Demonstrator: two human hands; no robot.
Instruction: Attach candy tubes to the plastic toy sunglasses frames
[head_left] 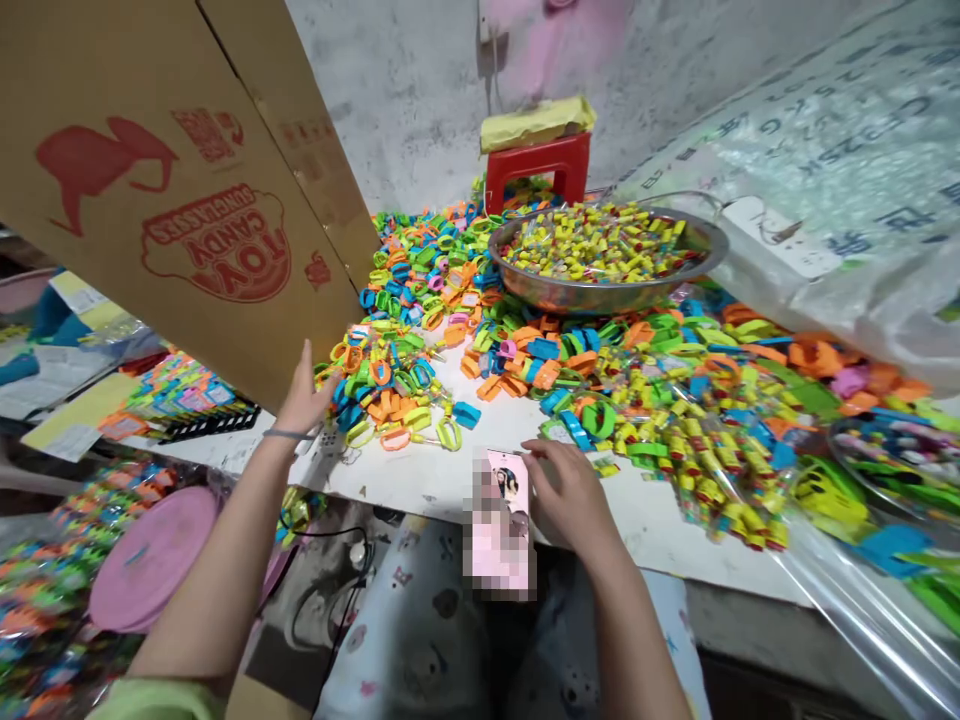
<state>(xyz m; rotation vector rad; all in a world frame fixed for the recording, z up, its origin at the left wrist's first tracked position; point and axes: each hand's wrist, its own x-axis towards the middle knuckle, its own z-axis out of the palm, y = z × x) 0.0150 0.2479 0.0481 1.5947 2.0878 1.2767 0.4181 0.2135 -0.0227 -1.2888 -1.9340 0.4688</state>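
My left hand (302, 402) is open beside the lower corner of a large cardboard box (225, 200), its fingers stretched upward. Just right of it lies a heap of small coloured plastic toy pieces (397, 385) in orange, green, blue and yellow. A dark band circles the left wrist. My right hand (568, 490) is at the table's front edge, fingers bent and apart, close against the upper right edge of a pink phone (508, 520). Whether it touches the phone I cannot tell. Part of the phone is blurred out, and its lower end extends past the table edge above my lap.
A steel bowl (600, 290) full of yellow wrapped pieces stands on the heap, before a red stool (538, 165). Yellow-red candy tubes (712, 460) lie at right beside clear plastic film (862, 590). A pink round lid (154, 558) is at lower left.
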